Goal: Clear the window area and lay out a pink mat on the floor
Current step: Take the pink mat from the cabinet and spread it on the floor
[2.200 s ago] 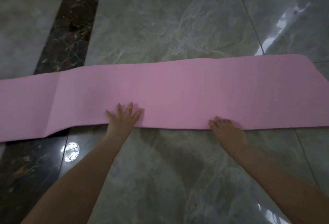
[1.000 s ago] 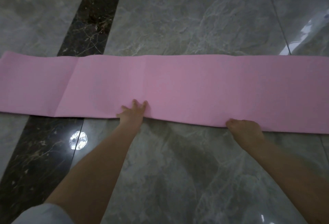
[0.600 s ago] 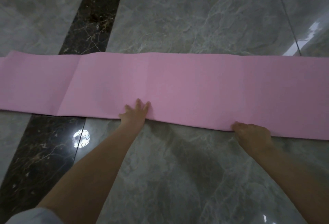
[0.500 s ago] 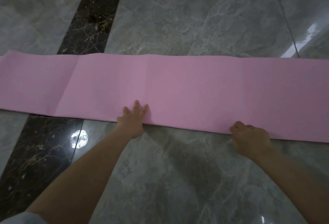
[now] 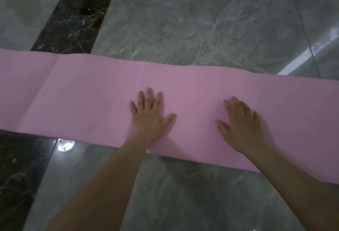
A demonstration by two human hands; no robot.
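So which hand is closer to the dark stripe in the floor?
The left hand; the dark stripe lies on its side, the right hand farther away.

1 head view, looking steeply down, near floor [image 5: 201, 29]

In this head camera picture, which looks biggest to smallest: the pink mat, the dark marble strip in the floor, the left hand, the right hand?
1. Pink foam mat
2. Dark marble floor strip
3. Left hand and right hand: look alike, no ranking.

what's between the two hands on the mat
Only bare pink mat: in the head view, the left hand and right hand press flat on it, with nothing lying between them.
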